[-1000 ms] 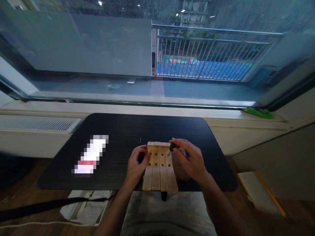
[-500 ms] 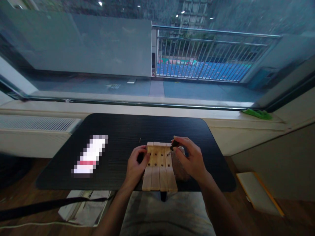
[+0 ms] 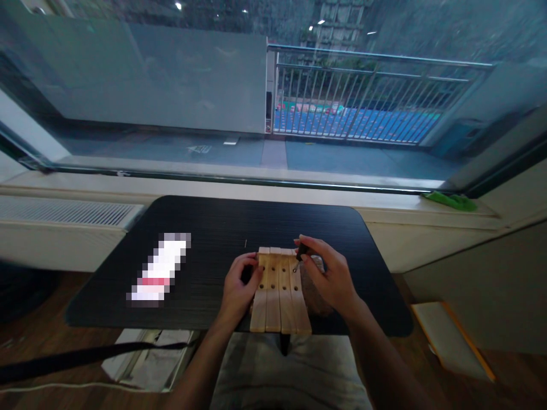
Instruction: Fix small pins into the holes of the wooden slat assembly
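Observation:
Four-sided pale wooden slats (image 3: 280, 313) lie side by side on the black table, with two rows of dark round holes across them. My left hand (image 3: 239, 282) is closed on their left edge, thumb on top near a hole. Pinched in the fingers of my right hand (image 3: 329, 270) is a small screwdriver (image 3: 301, 251) with a dark handle. Its thin shaft slants down to the upper hole of the rightmost slat; whether the tip touches a screw is too small to tell. A brown, rough-looking thing (image 3: 314, 296) lies beside and partly beneath the slats, half hidden by my right hand.
On the black table (image 3: 205, 222) lie a bright pixelated oblong (image 3: 160, 270) at the left and a tiny thin metal piece (image 3: 245, 243) beyond the slats. A window sill with a green cloth (image 3: 450, 201) runs behind. A radiator (image 3: 64, 213) stands at the left.
The view has shifted slightly, so everything sits a little further right. My right fingers have changed their hold on the screwdriver handle slightly; my left hand stays on the slats.

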`<move>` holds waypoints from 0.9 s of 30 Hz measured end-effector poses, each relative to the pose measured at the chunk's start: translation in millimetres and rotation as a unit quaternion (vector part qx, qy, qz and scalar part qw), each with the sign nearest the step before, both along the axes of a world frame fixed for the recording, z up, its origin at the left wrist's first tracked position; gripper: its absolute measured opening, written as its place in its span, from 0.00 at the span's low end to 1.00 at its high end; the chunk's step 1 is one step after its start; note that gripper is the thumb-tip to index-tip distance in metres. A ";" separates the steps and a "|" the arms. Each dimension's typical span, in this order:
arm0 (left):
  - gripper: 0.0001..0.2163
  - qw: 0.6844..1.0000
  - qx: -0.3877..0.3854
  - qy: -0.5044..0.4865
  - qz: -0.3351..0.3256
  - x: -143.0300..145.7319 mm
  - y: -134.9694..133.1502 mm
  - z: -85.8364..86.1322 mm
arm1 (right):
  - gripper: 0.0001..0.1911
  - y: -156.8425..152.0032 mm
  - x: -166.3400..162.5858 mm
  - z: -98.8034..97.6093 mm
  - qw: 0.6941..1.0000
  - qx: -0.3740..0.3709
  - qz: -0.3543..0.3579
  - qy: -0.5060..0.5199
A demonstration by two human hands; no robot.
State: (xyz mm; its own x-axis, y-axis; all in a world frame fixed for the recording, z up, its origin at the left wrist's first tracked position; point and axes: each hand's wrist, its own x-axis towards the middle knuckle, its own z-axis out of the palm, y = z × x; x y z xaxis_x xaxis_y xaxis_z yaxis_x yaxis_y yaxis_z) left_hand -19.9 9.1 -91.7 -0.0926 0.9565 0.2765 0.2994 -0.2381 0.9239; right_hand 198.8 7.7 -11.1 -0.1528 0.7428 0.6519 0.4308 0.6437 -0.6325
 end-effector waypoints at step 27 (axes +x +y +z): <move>0.07 1.000 -0.016 -0.016 -0.002 -3.7 4.5 -2.0 | 0.22 0.5 -0.7 -4.9 1.000 -0.004 -0.003 0.019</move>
